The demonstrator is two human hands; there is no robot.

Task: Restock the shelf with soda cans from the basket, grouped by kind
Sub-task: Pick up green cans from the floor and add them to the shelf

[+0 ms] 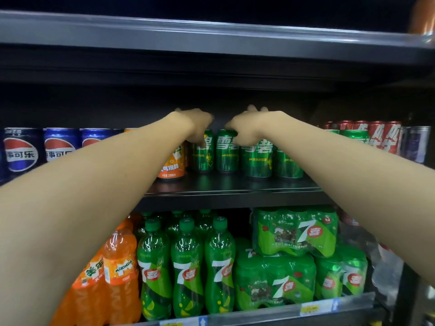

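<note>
Dark shelf point(226, 184) carries cans in groups — blue cans point(22, 149) far left, an orange can point(170, 164), green cans point(227, 151) in the middle, red cans point(386, 136) right. Left hand point(195, 124) and right hand point(249, 129) each curl over a green can's top, gripping it. Below stand green bottles point(187, 269) and green packs point(296, 231) — both forearms cross in front.
</note>
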